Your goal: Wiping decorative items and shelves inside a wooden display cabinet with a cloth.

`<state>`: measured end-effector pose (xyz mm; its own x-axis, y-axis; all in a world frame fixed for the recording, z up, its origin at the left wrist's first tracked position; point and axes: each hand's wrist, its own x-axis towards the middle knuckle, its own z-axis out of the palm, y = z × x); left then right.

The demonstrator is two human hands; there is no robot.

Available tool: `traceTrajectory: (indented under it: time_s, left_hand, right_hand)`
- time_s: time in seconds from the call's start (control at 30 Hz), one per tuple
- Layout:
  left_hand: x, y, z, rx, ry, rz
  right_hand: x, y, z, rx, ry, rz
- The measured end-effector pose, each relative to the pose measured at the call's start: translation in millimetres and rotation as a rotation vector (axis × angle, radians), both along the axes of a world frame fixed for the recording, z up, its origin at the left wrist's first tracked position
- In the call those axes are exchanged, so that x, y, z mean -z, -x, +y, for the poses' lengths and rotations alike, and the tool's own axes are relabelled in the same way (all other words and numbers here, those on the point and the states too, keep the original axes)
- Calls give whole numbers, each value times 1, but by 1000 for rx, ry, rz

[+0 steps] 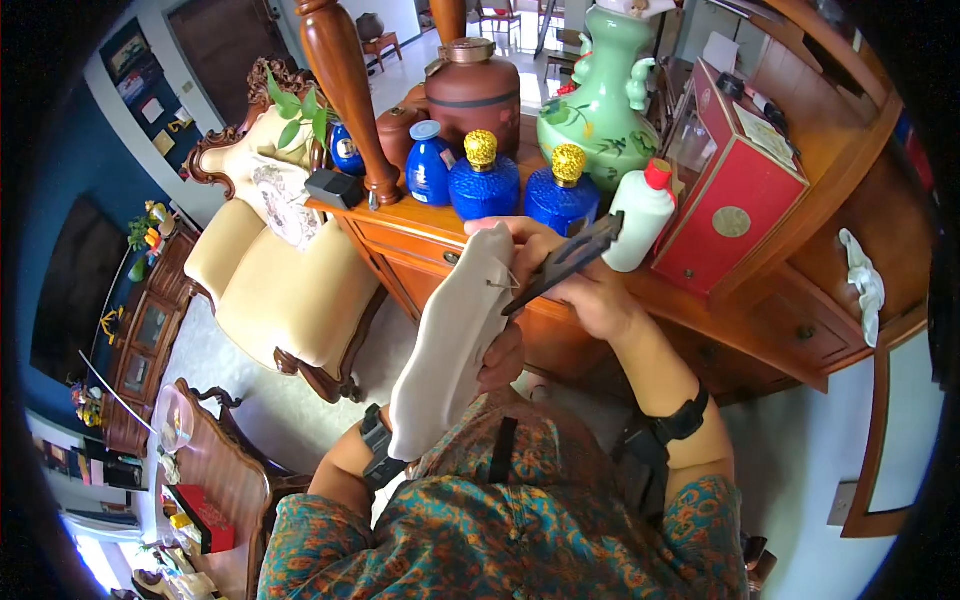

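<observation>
My left hand point(502, 358) grips a long, white, wavy-edged piece point(446, 349) from behind its right side, and the piece hides much of that hand. The piece stands tilted in front of my chest; its material is unclear. A thin metal wire loop point(504, 282) juts from its right edge. In my right hand point(585, 289) is a dark, slotted tool point(566, 262) of unclear kind, its narrow end close to the white piece beside the wire. Fingers of the right hand also reach the piece's upper end.
Blue bottles with gold stoppers point(484, 184), a white bottle with a red cap point(641, 214), a green vase point(600, 112), a brown jar point(474, 97) and a red box point(739, 199) crowd the wooden cabinet point(412, 236). A cream sofa point(292, 300) stands left, a wooden table point(225, 480) lower left.
</observation>
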<state>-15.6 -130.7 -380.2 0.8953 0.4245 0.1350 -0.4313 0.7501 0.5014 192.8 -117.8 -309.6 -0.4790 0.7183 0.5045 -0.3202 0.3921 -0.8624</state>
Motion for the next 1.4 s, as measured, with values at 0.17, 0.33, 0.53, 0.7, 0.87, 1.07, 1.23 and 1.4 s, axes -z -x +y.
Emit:
traceTrajectory:
  time_s: [0.17,0.33,0.53,0.7,0.87,1.07,1.23,1.4]
  left_hand:
    - [2,-8,1,69,26,22]
    - [-1,-13,4,64,38,33]
    - [-10,-15,2,-477,262,-7]
    - [0,22,14,-490,50,-124]
    - [-4,26,19,-725,-176,420]
    - [-8,18,18,-834,-138,323]
    - [-13,23,20,-904,-188,283]
    - [-19,24,26,-924,-186,228]
  right_hand:
    - [-4,-17,7,-127,-25,-79]
    - [0,5,-16,131,372,148]
    - [-2,0,-11,521,279,282]
    - [-1,0,-8,607,329,223]
    - [3,-9,3,561,336,76]
    - [-8,-7,7,857,-231,-50]
    - [-24,4,-27,486,174,-204]
    - [-4,12,-20,309,259,-98]
